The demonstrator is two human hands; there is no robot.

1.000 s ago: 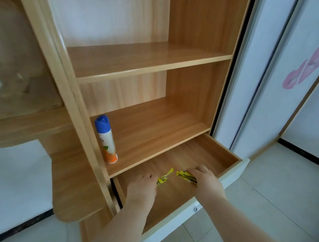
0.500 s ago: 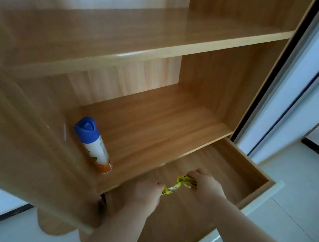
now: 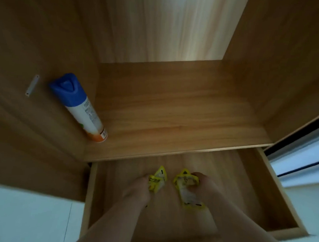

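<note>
Left grip [image 3: 139,189] pinches one yellow sachet [image 3: 157,180], right grip [image 3: 205,186] clutches the other sachet [image 3: 186,190], both just above the open drawer [image 3: 247,190] floor; likely light, floppy, slick film, so pinch the sealed edges

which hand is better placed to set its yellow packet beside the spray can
Left, probably: the left hand, gripping a yellow packet, is nearer the spray can on the shelf; the right hand would have to cross over it.
</note>
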